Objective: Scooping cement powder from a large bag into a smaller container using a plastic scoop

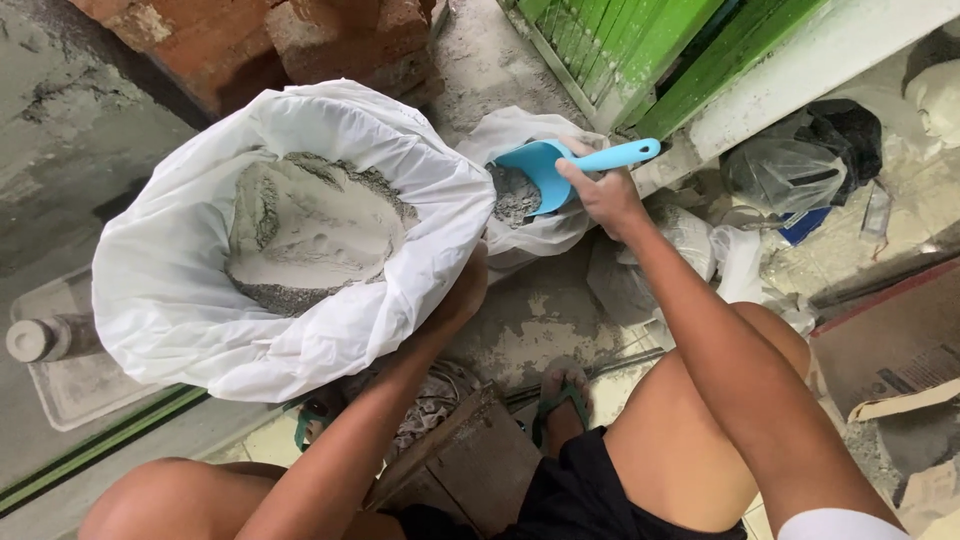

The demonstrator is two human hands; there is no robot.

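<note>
My right hand (605, 195) grips the handle of a light blue plastic scoop (560, 165). The scoop's bowl dips into grey powder inside a small white bag (530, 235). To the left a large white sack (190, 300) stands open, rolled down at the rim, holding a mound of grey powder (310, 230). My left hand (462, 290) presses against the large sack's right side, between the two bags; its fingers are mostly hidden behind the plastic.
Red bricks (250, 40) are stacked at the top left. A green slatted door (640, 50) stands at the top right, with plastic bags (790, 170) and cardboard (890, 350) beside it. I squat in sandals on a dusty floor. A grey bottle (40, 338) lies at the far left.
</note>
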